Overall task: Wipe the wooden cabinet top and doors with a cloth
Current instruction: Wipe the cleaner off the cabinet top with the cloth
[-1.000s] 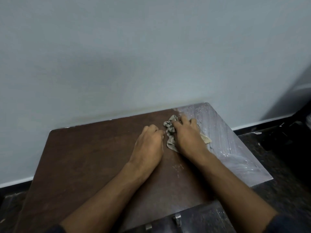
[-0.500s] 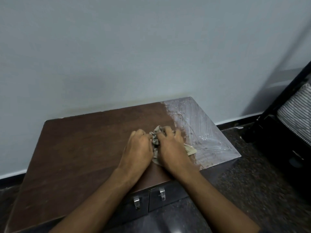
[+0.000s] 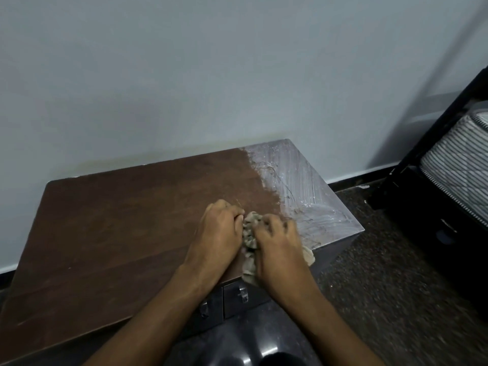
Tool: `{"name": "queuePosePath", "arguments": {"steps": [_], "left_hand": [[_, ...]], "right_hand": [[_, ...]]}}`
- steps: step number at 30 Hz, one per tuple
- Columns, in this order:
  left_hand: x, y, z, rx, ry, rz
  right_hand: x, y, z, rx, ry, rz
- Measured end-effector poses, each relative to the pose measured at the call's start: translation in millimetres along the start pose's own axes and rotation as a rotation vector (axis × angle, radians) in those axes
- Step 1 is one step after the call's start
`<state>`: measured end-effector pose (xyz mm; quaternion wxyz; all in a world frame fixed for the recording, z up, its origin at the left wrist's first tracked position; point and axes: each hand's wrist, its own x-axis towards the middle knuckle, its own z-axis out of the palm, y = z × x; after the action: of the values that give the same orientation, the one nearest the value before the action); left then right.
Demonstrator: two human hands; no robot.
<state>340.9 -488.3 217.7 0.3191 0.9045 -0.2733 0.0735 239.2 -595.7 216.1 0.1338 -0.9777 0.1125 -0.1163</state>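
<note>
where cabinet top (image 3: 118, 233) meets front edge | both grips clamp cloth (image 3: 249, 235) | bare wood leftward

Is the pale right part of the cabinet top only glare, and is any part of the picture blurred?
Head view: the pale patch shows streaks and a ragged edge, so it looks like residue or dust rather than glare; the right hand and the floor are motion-blurred; the wall is dim and evenly lit.
</note>
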Motion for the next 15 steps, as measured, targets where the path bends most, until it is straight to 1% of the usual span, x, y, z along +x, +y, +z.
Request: {"name": "queuePosePath", "arguments": {"steps": [2, 4, 7, 9, 11, 15], "left_hand": [[-3, 3, 1, -0.014, -0.010, 0.037], [-4, 4, 3, -0.012, -0.018, 0.061], [0, 9, 6, -0.005, 0.004, 0.084], [4, 14, 9, -0.003, 0.015, 0.093], [6, 19, 11, -0.002, 0.011, 0.107], [10, 23, 14, 0.012, 0.004, 0.114]], "right_hand": [[9, 23, -6, -0.009, 0.011, 0.090], [22, 36, -9, -0.054, 0.061, 0.137], [15, 32, -10, -0.072, 0.044, 0.098], [-6, 30, -15, -0.036, 0.031, 0.041], [-16, 40, -18, 0.003, 0.038, 0.023], [19, 58, -14, -0.057, 0.057, 0.053]]}}
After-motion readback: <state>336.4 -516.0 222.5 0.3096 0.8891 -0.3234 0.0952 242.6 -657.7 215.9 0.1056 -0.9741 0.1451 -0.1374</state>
